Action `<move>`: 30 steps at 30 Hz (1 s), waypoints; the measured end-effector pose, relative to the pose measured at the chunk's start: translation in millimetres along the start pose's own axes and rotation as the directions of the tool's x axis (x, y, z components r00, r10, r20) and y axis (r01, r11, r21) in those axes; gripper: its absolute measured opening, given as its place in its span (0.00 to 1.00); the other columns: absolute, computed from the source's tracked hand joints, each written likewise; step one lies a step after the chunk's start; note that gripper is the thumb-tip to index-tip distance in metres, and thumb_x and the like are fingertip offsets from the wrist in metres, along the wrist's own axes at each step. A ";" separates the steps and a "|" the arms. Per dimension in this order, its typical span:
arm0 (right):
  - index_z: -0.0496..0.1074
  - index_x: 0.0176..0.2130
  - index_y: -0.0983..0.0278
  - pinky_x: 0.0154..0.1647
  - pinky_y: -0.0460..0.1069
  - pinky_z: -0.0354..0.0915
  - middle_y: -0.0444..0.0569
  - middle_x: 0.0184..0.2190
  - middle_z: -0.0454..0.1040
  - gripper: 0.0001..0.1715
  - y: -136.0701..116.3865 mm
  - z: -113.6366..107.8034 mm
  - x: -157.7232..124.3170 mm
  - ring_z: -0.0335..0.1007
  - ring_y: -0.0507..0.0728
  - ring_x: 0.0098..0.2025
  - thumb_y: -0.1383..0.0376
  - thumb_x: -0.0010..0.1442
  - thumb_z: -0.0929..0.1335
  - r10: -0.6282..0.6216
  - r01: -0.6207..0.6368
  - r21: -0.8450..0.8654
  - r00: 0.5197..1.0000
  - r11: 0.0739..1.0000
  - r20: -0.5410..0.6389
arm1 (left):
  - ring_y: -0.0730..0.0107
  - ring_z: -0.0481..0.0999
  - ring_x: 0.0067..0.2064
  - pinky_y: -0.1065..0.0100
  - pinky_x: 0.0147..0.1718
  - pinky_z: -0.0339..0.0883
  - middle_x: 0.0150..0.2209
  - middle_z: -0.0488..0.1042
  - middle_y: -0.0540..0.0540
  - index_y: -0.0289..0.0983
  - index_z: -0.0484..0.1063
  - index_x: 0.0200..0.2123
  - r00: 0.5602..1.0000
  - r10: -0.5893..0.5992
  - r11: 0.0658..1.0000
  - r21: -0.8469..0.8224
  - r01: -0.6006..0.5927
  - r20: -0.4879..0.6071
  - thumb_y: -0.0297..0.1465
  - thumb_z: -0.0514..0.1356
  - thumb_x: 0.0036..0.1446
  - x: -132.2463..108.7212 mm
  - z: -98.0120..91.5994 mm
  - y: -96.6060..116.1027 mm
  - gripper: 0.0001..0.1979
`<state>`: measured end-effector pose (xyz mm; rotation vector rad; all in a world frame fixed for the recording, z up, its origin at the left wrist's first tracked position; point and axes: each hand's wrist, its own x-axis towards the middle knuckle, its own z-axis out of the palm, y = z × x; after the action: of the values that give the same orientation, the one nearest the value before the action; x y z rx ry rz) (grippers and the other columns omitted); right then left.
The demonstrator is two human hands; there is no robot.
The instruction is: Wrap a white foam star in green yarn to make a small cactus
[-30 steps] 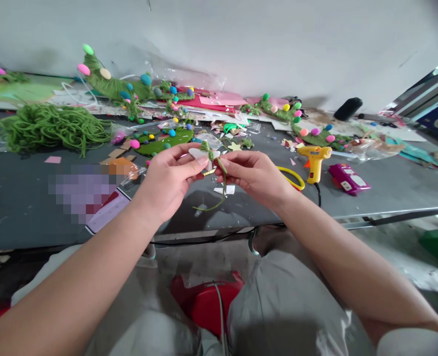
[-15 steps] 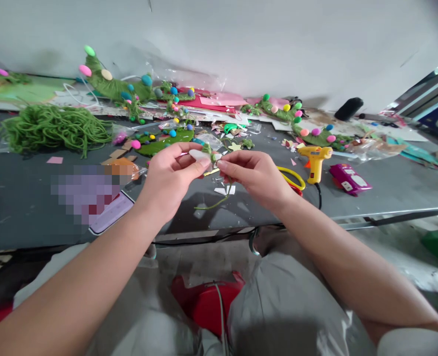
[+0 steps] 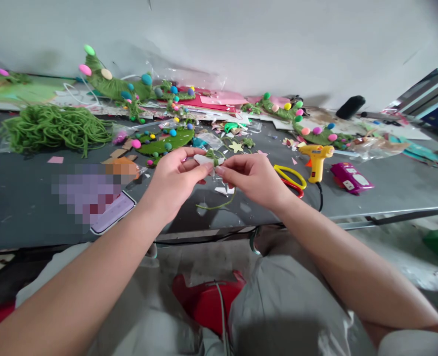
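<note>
A small white cutout (image 3: 201, 159) is pinched between the thumb and fingers of my left hand (image 3: 174, 180). Green yarn (image 3: 214, 154) is wound around the cutout's middle. My right hand (image 3: 258, 179) is closed at the other side of the piece, its thumb and forefinger gripping the yarn. From below those fingers a loose yarn tail (image 3: 216, 207) hangs and curves left over the table. The fingers hide part of the cutout. White paper scraps (image 3: 225, 190) lie just beneath my hands.
To the right are scissors (image 3: 291, 174), a yellow glue gun (image 3: 317, 160) with a black cord, and a purple packet (image 3: 350, 178). Left lie a green yarn heap (image 3: 56, 129) and a phone (image 3: 115, 212). Yarn-wrapped shapes with coloured pompoms (image 3: 118, 84) line the back.
The white cutout has turned a little, so white now shows on both sides of the yarn. The yarn tail has shifted slightly. My hands stay nearly in place.
</note>
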<state>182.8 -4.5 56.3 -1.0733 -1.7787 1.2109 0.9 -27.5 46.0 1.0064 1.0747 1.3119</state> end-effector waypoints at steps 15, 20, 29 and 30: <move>0.78 0.36 0.67 0.35 0.47 0.62 0.47 0.30 0.76 0.05 -0.1 -9.3 -6.1 0.68 0.52 0.31 0.70 0.62 0.69 -0.242 0.260 -0.490 0.965 0.832 0.101 | 0.67 0.75 0.30 0.67 0.31 0.66 0.29 0.78 0.49 0.38 0.75 0.43 0.968 0.241 0.772 0.590 -0.237 0.074 0.34 0.66 0.57 -4.1 2.0 -3.9 0.11; 0.76 0.38 0.67 0.36 0.48 0.59 0.49 0.33 0.74 0.07 -3.7 -18.0 -5.8 0.66 0.53 0.34 0.70 0.66 0.67 -0.384 0.435 -0.585 0.897 0.685 0.217 | 0.67 0.74 0.28 0.67 0.27 0.63 0.26 0.75 0.50 0.38 0.75 0.42 0.992 0.089 0.822 0.556 -0.121 0.084 0.33 0.69 0.54 -2.8 -0.2 -0.4 0.12; 0.77 0.35 0.66 0.30 0.46 0.60 0.45 0.28 0.73 0.15 -3.8 -25.8 -1.0 0.63 0.50 0.29 0.56 0.61 0.75 -0.167 0.184 -0.121 0.977 0.976 0.136 | 0.69 0.77 0.32 0.66 0.35 0.69 0.28 0.79 0.47 0.35 0.78 0.40 0.959 -0.143 0.988 0.090 0.124 0.245 0.27 0.73 0.47 -0.2 -10.4 10.9 0.15; 0.77 0.35 0.66 0.29 0.46 0.59 0.45 0.27 0.73 0.17 -3.6 -27.1 0.0 0.62 0.50 0.29 0.54 0.59 0.76 -0.131 0.141 -0.047 0.978 0.989 0.161 | 0.69 0.78 0.32 0.66 0.35 0.70 0.29 0.79 0.47 0.35 0.78 0.39 0.952 -0.141 0.990 0.036 0.136 0.272 0.26 0.74 0.47 -0.7 -10.2 11.2 0.15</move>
<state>206.1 4.1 67.8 -0.8923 -1.9850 1.1944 -11.5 -28.3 54.7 1.0697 0.9275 1.0175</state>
